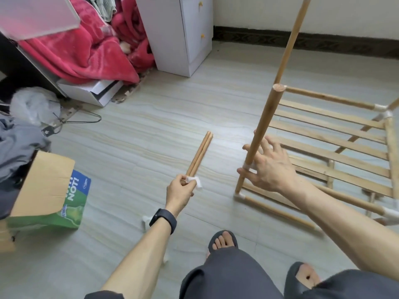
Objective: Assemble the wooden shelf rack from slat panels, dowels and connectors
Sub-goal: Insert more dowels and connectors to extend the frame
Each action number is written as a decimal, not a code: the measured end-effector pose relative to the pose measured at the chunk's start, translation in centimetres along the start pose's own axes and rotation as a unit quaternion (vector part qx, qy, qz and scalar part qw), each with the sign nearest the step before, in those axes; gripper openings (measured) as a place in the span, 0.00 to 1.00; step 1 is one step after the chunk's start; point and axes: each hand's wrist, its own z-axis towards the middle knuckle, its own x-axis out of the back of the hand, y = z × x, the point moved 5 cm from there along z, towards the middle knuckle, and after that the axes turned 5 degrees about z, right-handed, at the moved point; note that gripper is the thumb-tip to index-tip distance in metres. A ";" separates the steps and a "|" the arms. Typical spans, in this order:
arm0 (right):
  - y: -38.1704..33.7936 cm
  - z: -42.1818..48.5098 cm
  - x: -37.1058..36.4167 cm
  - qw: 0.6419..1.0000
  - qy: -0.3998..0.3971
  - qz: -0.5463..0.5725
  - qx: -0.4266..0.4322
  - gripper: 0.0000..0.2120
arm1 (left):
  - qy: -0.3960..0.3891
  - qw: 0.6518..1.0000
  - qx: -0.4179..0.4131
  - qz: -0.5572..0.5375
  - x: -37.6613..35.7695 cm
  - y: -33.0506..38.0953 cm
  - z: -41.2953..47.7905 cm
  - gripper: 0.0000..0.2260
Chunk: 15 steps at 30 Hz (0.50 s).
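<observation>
Cardboard marks the left edge: an open box [43,186] with a green printed side stands on the floor, with grey clothes and a plastic bag behind it and a red blanket [82,50] heaped further back. A white cabinet [172,33] stands against the far wall, and in front of it a wide stretch of pale floor [151,117] lies bare between the box and the rack. The left forearm, wearing a black wristband [163,220], reaches forward low over that floor. The left hand [180,190] is curled tight around the near ends of two dowels [199,155], which lie side by side and point away from the person. A small white connector [194,181] sits against the fingertips at those same ends. To the right, the half-built rack [336,147] rests on the floor, its slats running across and white joints at its corners. Its near upright post [262,130] rises from a corner connector [239,196]. The right arm stretches out to it. The right hand [267,169] has its fingers spread and fairly straight, with the post crossing in front of them, not clamped. A taller post [291,39] leans behind.
</observation>
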 end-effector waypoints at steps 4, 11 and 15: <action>0.3 -0.8 1.1 0.990 -0.130 0.046 0.016 0.45 | 0.004 0.980 -0.119 -0.160 3.9 12.2 -2.5 0.08; 1.9 -0.3 16.1 0.889 0.014 0.451 -0.083 0.20 | -0.011 0.903 -0.373 -0.211 7.6 31.0 -10.7 0.12; 0.4 -2.7 25.2 0.759 0.169 0.625 -0.065 0.14 | -0.011 0.882 -0.429 -0.193 5.6 34.8 -13.6 0.11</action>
